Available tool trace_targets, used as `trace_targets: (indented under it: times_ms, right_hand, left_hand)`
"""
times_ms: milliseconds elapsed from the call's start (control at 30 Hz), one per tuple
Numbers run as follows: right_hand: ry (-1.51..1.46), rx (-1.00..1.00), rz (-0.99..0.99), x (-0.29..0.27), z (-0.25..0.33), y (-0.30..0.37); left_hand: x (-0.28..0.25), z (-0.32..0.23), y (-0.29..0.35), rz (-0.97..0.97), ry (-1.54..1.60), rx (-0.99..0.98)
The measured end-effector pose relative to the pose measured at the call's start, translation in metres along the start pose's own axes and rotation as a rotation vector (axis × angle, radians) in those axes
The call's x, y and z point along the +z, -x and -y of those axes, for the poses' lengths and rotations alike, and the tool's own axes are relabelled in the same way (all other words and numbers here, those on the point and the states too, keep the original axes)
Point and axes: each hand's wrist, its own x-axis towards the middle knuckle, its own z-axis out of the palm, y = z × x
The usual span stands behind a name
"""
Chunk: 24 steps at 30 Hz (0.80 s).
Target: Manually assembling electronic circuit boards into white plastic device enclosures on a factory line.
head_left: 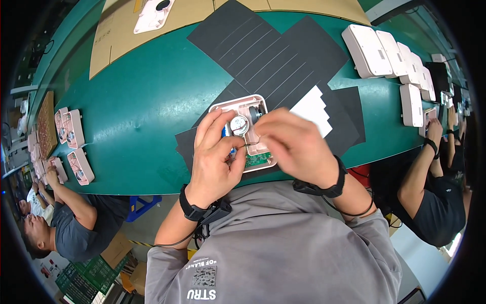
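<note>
Before me lies an open pale pink plastic housing (pixel 259 147) on black sheets. Inside it sit a round silver part (pixel 239 125), a black cylindrical part (pixel 256 112), something blue partly under my fingers, and a green circuit board (pixel 258 160) at the near end. My left hand (pixel 212 149) rests over the housing's left side, thumb and forefinger pinched on a thin dark wire (pixel 249 145). Over the right side, my right hand (pixel 296 144) is closed with its fingertips near the same wire; what it pinches is hidden.
Black sheets (pixel 243 40) and white sheets (pixel 314 111) lie on the green table (pixel 136 101). White boxy units (pixel 367 50) line the right; open pink housings (pixel 81 166) stand left. A pink panel (pixel 154 15) lies on far cardboard (pixel 187 12). Co-workers sit on both sides.
</note>
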Motion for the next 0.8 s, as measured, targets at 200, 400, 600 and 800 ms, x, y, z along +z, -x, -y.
trace_targets:
  times_ms: [200, 400, 600, 800]
  right_hand:
    - [0.209, 0.426, 0.119, -0.017, 0.011, 0.014]
    - [0.500, 0.407, 0.360, -0.013, 0.008, 0.009]
    - [0.656, 0.073, 0.394, -0.024, -0.018, -0.037]
    - [0.453, 0.073, 0.140, -0.012, -0.016, -0.042]
  left_hand:
    - [-0.001, -0.002, -0.001, -0.007, -0.044, 0.009]
    - [-0.020, -0.012, -0.001, 0.035, 0.030, 0.003]
    - [-0.036, -0.003, -0.010, -0.016, 0.052, -0.008]
    - [-0.017, 0.021, -0.007, 0.021, 0.242, -0.057]
